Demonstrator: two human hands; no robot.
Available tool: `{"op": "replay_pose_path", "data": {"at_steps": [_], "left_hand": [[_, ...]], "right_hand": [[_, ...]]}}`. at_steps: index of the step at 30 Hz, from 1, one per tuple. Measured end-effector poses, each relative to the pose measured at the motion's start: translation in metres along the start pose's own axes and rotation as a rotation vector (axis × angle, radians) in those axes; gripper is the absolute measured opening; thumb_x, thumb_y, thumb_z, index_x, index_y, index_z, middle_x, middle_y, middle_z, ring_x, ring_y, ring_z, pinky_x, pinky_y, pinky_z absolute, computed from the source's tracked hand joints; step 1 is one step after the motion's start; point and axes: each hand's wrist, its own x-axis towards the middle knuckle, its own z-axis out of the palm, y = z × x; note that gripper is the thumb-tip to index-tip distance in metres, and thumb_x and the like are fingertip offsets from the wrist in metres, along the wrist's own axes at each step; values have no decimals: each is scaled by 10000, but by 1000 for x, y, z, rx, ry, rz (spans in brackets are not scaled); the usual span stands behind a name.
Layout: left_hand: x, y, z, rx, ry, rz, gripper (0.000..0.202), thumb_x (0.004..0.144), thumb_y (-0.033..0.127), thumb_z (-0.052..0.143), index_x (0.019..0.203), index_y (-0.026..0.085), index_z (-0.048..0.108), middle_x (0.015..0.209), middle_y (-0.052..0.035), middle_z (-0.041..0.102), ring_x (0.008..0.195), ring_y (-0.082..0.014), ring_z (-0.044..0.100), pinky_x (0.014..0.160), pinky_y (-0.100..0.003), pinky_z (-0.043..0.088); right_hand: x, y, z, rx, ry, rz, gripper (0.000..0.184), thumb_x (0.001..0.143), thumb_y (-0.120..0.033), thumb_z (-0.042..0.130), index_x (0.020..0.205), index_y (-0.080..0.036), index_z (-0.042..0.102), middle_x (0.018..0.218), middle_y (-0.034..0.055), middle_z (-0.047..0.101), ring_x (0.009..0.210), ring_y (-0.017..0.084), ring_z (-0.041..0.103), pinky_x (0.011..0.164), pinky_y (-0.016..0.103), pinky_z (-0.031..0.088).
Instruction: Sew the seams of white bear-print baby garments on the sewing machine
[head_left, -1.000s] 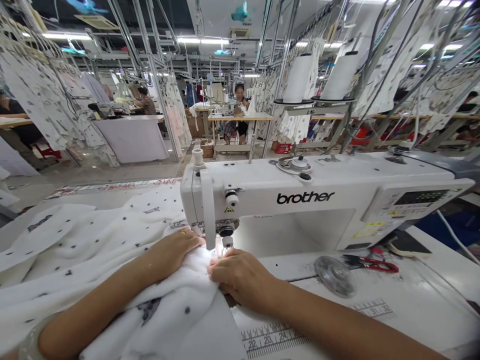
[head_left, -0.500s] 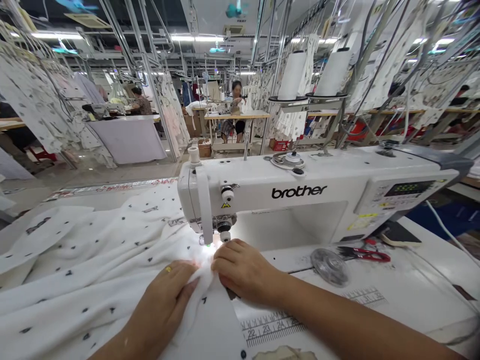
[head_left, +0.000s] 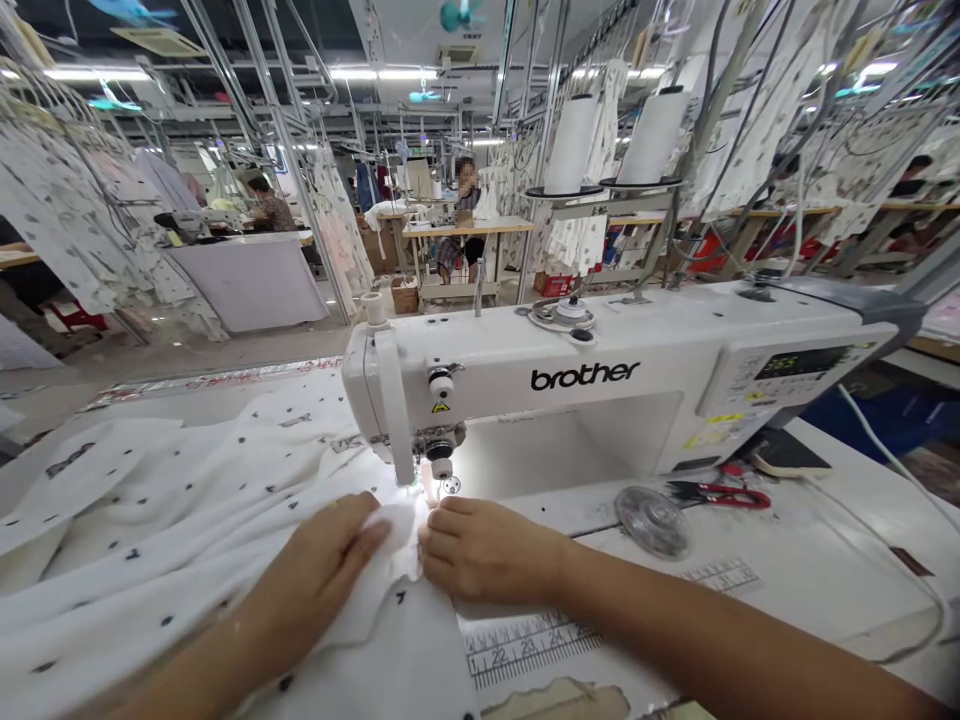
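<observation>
Hands of a person seated at a white sewing machine (head_left: 585, 375), seen from a head-worn camera looking down. White fabric (head_left: 187, 500) with small dark printed marks was heaped across the left half of the table (head_left: 810, 560), and one folded edge of it ran in under the presser foot (head_left: 442, 482), which was lit by the machine's lamp.

The left hand (head_left: 330, 545) lay on top of the fabric, fingers stretched out and not closed around anything, its fingertips just short of the foot. It probably lay flat so the cloth stayed smooth. The right hand (head_left: 480, 548) rested knuckles-up on the other side of the fold, fingers curled toward the left hand and touching the fabric's edge. The fingertips were hidden, so it could not be told whether they pinched the cloth or only pressed on it.

The fabric edge lay between the two hands, directly in front of the foot, which likely kept the edge lined up.

A printed ruler strip (head_left: 525, 645) ran along the table under the right forearm. Red-handled scissors (head_left: 720, 494) and a round metal disc (head_left: 651, 520) lay to the right, well apart from both hands. Two large thread cones (head_left: 570, 145) stood behind the machine. Farther back, another person (head_left: 465, 180) sat at a separate table.
</observation>
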Motion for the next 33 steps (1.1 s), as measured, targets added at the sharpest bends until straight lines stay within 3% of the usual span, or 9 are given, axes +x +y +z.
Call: {"op": "replay_pose_path", "data": {"at_steps": [4,7,10,13,18,22,25,29,33], "left_hand": [[-3,6,17,206,28,-112,238,859,433,549,969,228,503,876,-22,629,814,-237,605,702,-343,461],[2,1,16,250,73,-73,166,862,300,493,1008,233,536,938,-31,645,855,-232,626,731,-342,469],[10,-3,14,206,84,51,152,885,247,419,875,231,570,918,-22,639,843,-200,622,733,-308,471],[18,-7,20,171,142,58,203,926,304,396,824,226,553,758,4,618,696,-181,596,636,-287,457],[28,-20,24,266,200,115,291,864,477,546,732,218,527,663,3,608,645,-198,590,597,-299,442],[25,-24,17,322,123,391,122,891,278,523,900,221,630,722,0,633,691,-176,590,664,-287,453],[18,-20,16,381,103,578,245,869,121,444,977,220,641,713,-9,606,693,-178,553,710,-319,441],[13,-9,19,438,92,599,331,749,22,433,948,201,627,918,-53,648,840,-213,566,811,-374,444],[13,-4,19,432,21,618,441,651,-24,412,977,192,615,1021,-39,670,953,-208,587,978,-380,418]], "right_hand": [[-7,2,4,216,39,133,126,995,-165,493,1025,-129,610,962,54,650,872,159,529,789,288,428],[-9,4,11,293,90,224,226,993,-195,504,1196,-109,550,990,50,649,873,164,524,791,288,436],[-5,5,15,231,72,216,128,973,-193,527,1032,-109,602,927,55,630,834,177,519,748,298,428],[1,7,14,46,71,100,159,954,-93,477,858,-115,602,826,57,609,746,180,515,689,312,402],[2,12,7,11,17,-43,118,940,-108,527,874,-95,624,852,68,609,785,192,530,733,321,402],[-5,14,2,162,-28,36,116,955,-204,572,992,-104,617,909,49,605,859,178,506,799,307,403],[-8,13,0,219,-16,84,125,956,-253,575,946,-134,613,910,33,598,870,171,482,826,308,395],[-9,11,-1,220,-22,118,148,963,-241,548,851,-155,590,901,29,583,851,168,462,827,304,371],[-9,9,0,219,-14,147,152,954,-244,546,819,-173,558,854,7,561,825,171,449,819,311,349]]}}
